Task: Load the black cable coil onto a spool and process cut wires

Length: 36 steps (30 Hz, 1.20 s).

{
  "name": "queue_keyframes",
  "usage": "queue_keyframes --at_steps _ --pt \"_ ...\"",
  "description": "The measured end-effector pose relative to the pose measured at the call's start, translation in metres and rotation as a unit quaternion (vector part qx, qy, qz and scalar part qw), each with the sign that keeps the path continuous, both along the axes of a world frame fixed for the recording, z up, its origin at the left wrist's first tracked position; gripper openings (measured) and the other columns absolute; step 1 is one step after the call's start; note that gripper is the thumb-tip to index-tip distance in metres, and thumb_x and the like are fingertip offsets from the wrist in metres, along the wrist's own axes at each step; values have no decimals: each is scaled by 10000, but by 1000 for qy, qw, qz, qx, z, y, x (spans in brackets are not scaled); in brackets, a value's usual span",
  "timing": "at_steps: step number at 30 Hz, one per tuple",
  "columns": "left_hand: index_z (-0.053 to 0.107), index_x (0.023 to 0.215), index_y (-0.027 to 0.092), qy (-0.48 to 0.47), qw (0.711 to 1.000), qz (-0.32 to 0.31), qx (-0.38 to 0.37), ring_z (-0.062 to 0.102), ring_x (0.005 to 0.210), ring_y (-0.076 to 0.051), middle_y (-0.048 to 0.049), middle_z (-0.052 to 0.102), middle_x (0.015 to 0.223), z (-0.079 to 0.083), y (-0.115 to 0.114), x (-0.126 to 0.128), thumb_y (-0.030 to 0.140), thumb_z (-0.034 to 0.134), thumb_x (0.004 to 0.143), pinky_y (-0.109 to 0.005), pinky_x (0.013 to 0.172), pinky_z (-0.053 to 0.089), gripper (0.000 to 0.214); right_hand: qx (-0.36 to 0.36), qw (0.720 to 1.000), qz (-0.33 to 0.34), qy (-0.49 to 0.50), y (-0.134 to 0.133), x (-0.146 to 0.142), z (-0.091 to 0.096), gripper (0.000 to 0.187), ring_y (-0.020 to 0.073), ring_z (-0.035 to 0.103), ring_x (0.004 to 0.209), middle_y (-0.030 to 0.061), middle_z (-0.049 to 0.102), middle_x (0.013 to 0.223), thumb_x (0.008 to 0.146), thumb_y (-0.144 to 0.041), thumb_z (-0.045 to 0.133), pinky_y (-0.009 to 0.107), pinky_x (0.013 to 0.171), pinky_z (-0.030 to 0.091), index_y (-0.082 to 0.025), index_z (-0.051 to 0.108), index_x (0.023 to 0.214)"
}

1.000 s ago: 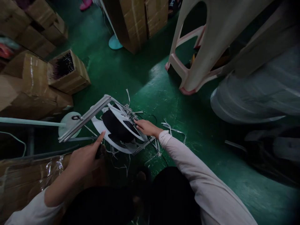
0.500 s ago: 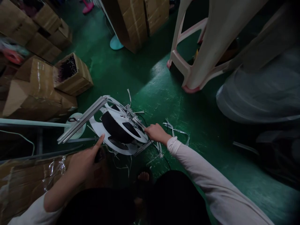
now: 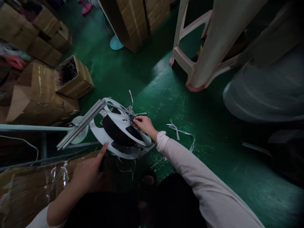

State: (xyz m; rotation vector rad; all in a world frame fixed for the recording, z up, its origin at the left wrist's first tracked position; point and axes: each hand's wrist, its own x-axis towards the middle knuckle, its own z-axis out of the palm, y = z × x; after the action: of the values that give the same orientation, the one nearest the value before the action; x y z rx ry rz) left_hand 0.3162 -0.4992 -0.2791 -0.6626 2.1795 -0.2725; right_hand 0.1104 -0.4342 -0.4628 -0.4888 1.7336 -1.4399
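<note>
A reel (image 3: 128,123) with white side discs and a wound black band stands tilted on a metal frame (image 3: 83,123) on the floor. My right hand (image 3: 144,125) is at the hub on the reel's near right side, its thumb and fingers pinched together over small metal parts; what lies between the fingertips is hidden. My left hand (image 3: 89,171) is at the lower left of the reel. Its index finger is stretched out with the tip at the white disc's rim, and the other fingers are mostly out of sight.
Cardboard boxes (image 3: 40,91) stand on the left, one small box (image 3: 74,79) filled with dark pieces. A taped carton (image 3: 30,186) is at the lower left. A pale plastic stool (image 3: 190,66) stands upper right beside a grey bag (image 3: 266,91). Strips (image 3: 177,128) lie on the green floor.
My right hand has moved left and up from the reel's right edge to its hub, fingers now pinched there. My left index finger stays at the disc's rim.
</note>
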Motion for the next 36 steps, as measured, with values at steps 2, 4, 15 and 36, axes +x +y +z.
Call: queue_keyframes --at_steps 2,4,15,36 --pt "1 1549 146 -4 1000 1 0 697 842 -328 -134 734 905 -2 0 1 318 438 864 -380 699 456 830 -7 999 -31 18 -8 12 -2 188 178 704 809 39 754 898 871 -278 589 275 762 540 -186 730 955" --pt "-5 1549 160 -7 1000 3 -7 697 848 -322 -132 733 927 -3 0 2 312 452 854 -375 701 454 846 -1 997 -54 47 -9 19 -7 167 194 693 900 45 759 953 839 -296 639 293 847 514 -202 746 926" --pt "-44 1544 145 -10 1000 14 -4 691 858 -318 -135 728 948 -6 -6 5 349 445 844 -371 695 440 878 -65 989 124 47 9 14 -15 329 148 610 737 1 670 864 789 -155 510 255 689 475 -183 522 1117" --pt "42 1553 166 32 999 7 -29 702 837 -322 -120 736 908 -1 -7 3 309 428 857 -359 679 455 809 2 909 352 225 3 -22 25 390 259 692 891 134 736 1067 732 -46 511 325 738 538 -114 713 1058"
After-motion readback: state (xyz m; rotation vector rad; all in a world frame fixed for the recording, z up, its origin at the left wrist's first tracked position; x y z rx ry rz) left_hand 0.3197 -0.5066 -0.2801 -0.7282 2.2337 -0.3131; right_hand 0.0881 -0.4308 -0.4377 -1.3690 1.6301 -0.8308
